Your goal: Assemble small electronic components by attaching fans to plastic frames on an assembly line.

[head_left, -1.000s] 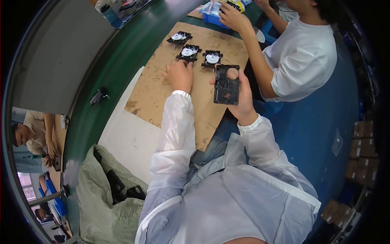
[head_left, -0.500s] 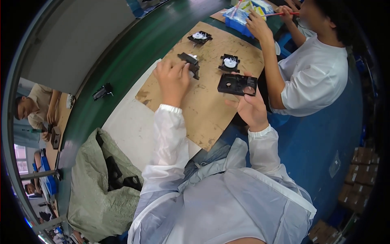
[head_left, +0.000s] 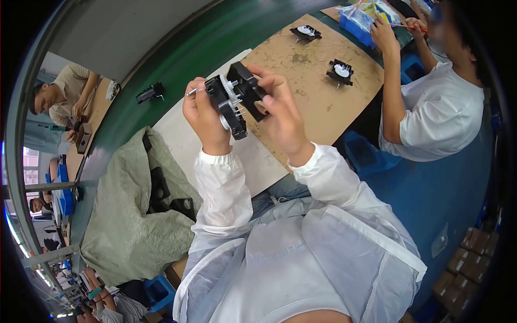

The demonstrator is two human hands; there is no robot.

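Note:
In front of my chest, my left hand [head_left: 205,121] grips a black gear mechanism [head_left: 222,98] with white gears and metal shafts, turned on its edge. My right hand [head_left: 285,116] holds a black plastic housing [head_left: 245,86], a shallow rectangular case, its inner side facing the gears. Housing and mechanism are very close together; whether they touch, I cannot tell. Two similar gear mechanisms, one farther off [head_left: 306,33] and one to its right [head_left: 340,72], lie on the brown cardboard [head_left: 301,97] with their white gears up.
A black part [head_left: 150,93] lies on the green bench [head_left: 177,64] at left. Below it, a green woven sack [head_left: 134,215] holds black pieces. At right sits a co-worker [head_left: 439,107] in white beside a blue bin [head_left: 355,26] and a blue stool [head_left: 366,153].
My left hand has lifted the gear mechanism off the cardboard and brought it nearer. My right hand has moved left with the housing and tipped it toward the gears.

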